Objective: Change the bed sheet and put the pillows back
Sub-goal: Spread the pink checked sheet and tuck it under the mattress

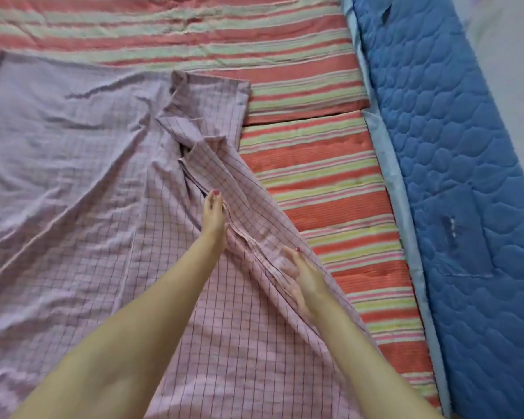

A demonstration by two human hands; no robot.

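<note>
Pinching a bunched fold of the pink checked sheet (82, 207), the left hand (214, 217) reaches forward with fingers closed around the cloth ridge. The right hand (303, 276) lies nearer the body on the same ridge, fingers spread and flat on the fabric; motion blur makes it hard to say whether any fingertip hooks under the edge, so it looks open rather than gripping. Both forearms stretch out from the bottom of the view, the left one longer across the sheet.

From the hands the gathered fold runs away diagonally to a loose folded corner lying on top. To the left the sheet spreads wide and wrinkled, covering most of the near and left part of the bed. To the right and along the far side it leaves bare striped mats (324, 176) in orange, green and pink, two of them meeting at a seam beside the sheet's corner. Beyond the mats, at the right, the blue quilted mattress edge (454, 164) runs along with a paler blue strip beside it.
</note>
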